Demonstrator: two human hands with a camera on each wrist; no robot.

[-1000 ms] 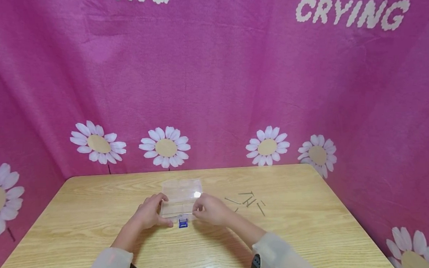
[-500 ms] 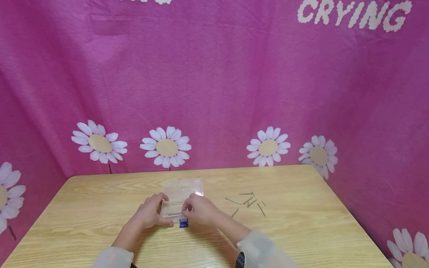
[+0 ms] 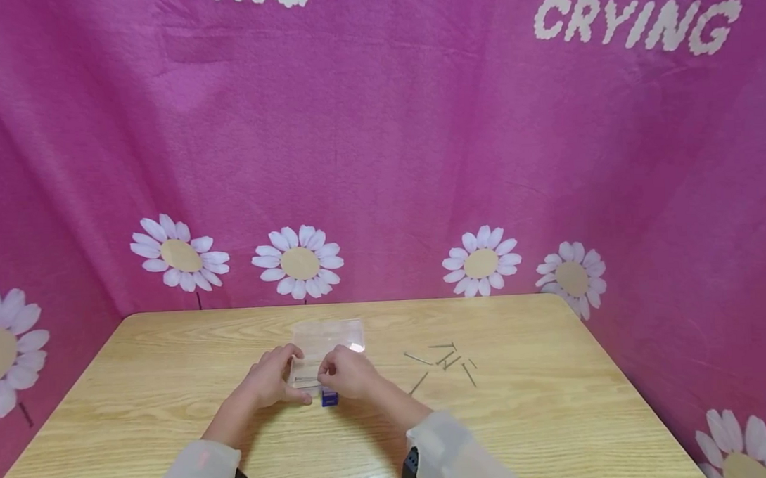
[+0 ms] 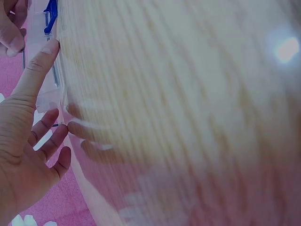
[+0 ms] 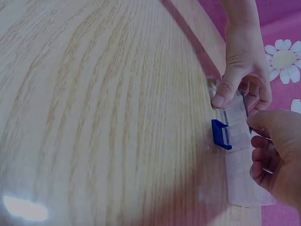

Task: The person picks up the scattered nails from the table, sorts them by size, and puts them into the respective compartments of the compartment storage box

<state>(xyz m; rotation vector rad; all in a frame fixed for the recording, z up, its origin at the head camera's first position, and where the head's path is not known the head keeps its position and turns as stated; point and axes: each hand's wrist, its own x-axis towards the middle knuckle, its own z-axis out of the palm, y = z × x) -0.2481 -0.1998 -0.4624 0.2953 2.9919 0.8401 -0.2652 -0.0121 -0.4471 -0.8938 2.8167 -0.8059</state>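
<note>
The nail [image 5: 245,107] is at the front part of the open box [image 5: 239,181], over it or just inside; I can't tell which. The right hand [image 3: 346,370] pinches it by the end away from its head, so the head points toward the left hand. A loose pinch could let it swivel, catch on the wall and land outside or askew. The left hand [image 3: 270,376] holds the box's left end, thumb along the front, fingers at the side; if that hold slackened, a knock from the right hand could slide the light box or swing down the lid [image 3: 326,332], which lies tipped back. The blue clasp [image 5: 218,134] sits close to the right hand and might be bumped. Compared with a second ago, the right hand is farther left over the box, and its forearm uncovers more of the nearest of the loose nails [image 3: 469,374] on the table [image 3: 541,416]; the left hand and lid look much the same.
</note>
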